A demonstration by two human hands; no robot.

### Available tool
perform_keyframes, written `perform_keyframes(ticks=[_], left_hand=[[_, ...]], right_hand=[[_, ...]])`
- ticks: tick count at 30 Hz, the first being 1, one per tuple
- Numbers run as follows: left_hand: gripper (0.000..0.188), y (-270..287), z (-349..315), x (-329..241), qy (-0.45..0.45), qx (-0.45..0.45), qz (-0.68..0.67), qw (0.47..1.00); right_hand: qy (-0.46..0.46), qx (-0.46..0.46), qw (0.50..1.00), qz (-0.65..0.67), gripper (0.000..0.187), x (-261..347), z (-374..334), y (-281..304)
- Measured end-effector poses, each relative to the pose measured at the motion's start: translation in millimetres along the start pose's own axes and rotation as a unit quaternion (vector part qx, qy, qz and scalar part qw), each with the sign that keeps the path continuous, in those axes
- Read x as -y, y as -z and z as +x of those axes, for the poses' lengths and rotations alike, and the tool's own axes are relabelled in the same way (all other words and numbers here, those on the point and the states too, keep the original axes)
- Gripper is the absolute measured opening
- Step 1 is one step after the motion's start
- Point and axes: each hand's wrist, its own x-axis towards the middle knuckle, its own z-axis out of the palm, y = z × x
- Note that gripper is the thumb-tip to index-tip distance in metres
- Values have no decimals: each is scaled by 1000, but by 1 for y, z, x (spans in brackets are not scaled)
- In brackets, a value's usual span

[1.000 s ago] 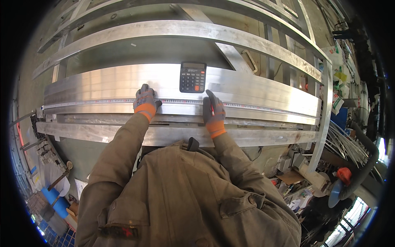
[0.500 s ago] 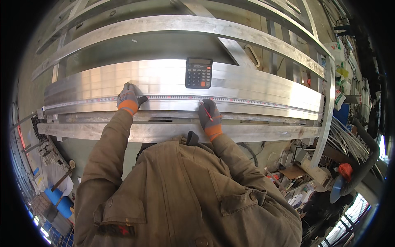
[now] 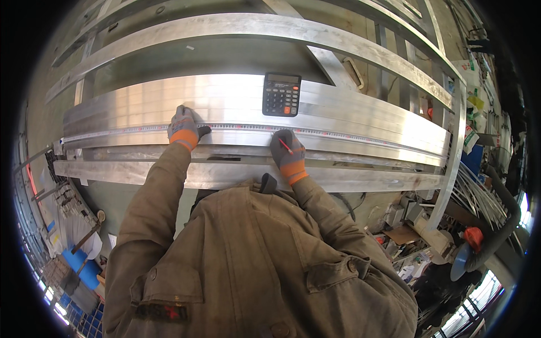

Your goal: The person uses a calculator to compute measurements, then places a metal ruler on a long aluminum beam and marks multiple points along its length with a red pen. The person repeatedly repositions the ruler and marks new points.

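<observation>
A long tape measure (image 3: 248, 128) is stretched lengthwise over bright silvery metal profiles (image 3: 225, 96). My left hand (image 3: 183, 127), in a grey glove with an orange cuff, presses on the tape; its fingers lie stretched over the metal and the thumb points right. To the right, my gloved right hand (image 3: 288, 153) is closed around a thin red pencil (image 3: 285, 146), just on the near side of the tape. Its lower tip is hidden among the fingers. A black calculator (image 3: 281, 94) rests on the metal beyond the right hand.
A metal bar (image 3: 236, 174) runs between my body and the profiles. Beyond them, more bars (image 3: 225, 25) form a large frame, with an upright member (image 3: 451, 158) at the right end. Thin rods (image 3: 479, 194) and a dark hose (image 3: 510, 208) lie at far right.
The whole view has shifted slightly. My right hand with the pencil has slid a little left relative to the calculator and tape. The left hand stays at about the same place on the tape.
</observation>
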Motion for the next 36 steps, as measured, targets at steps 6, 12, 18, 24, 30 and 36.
perform_keyframes(ticks=[6, 12, 18, 24, 30, 36], left_hand=[[109, 2, -3, -7, 9, 8, -8, 1000], [109, 5, -5, -8, 8, 17, -24, 1000], [109, 0, -4, -6, 8, 9, -32, 999], [105, -2, -4, -4, 4, -3, -35, 999], [111, -9, 0, -6, 17, 1, -28, 999], [113, -9, 3, -4, 18, 13, -33, 999]], right_hand=[[18, 42, 999, 4, 10, -1, 1, -12], [9, 57, 998, -6, 11, -7, -2, -21], [-24, 62, 998, 6, 9, -11, -1, -24], [-17, 28, 999, 3, 7, -4, -2, -19], [-38, 25, 999, -19, 7, -3, 2, -20], [-12, 18, 1000, -4, 6, -5, -1, -18]])
